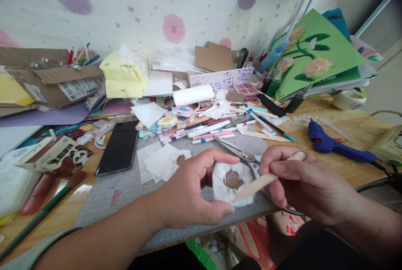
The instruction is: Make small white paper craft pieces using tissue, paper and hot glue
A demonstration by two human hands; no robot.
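Observation:
My left hand (201,190) grips a small white, rough-surfaced piece (220,182) by its left side, thumb below and fingers above. A brownish round area shows in the middle of its face. Pinched between the thumb and fingers of my right hand (292,177) is a flat wooden craft stick (254,188). Its tip lies over the lower right part of the white piece; whether it touches cannot be told. Metal scissors (243,155) lie on the grey cutting mat (103,203) just behind, their handles partly hidden by my right hand.
White paper pieces (165,163) and a black phone (117,147) lie to the left, near a panda-printed carton (58,154). Several markers (210,129) are heaped behind. At the right rests a blue glue gun (336,142). A long green-handled brush (40,215) lies at the left.

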